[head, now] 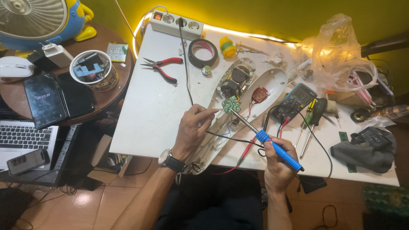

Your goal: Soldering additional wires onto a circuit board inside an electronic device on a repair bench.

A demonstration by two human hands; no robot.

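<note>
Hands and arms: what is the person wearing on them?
Both arms are bare, with no sleeves and no gloves. The left hand has a wristwatch at the wrist, with a round silver case, a pale dial and a black strap. The right hand wears nothing: no watch, band or ring shows on its fingers.

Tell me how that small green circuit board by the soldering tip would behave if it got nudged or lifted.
The green circuit board looks thin and light, so it would probably shift easily; the left hand pins it at its edge. Thin wires run from it into the white casing, so lifting would likely tug them. The soldering iron in the right hand could push it.
</note>
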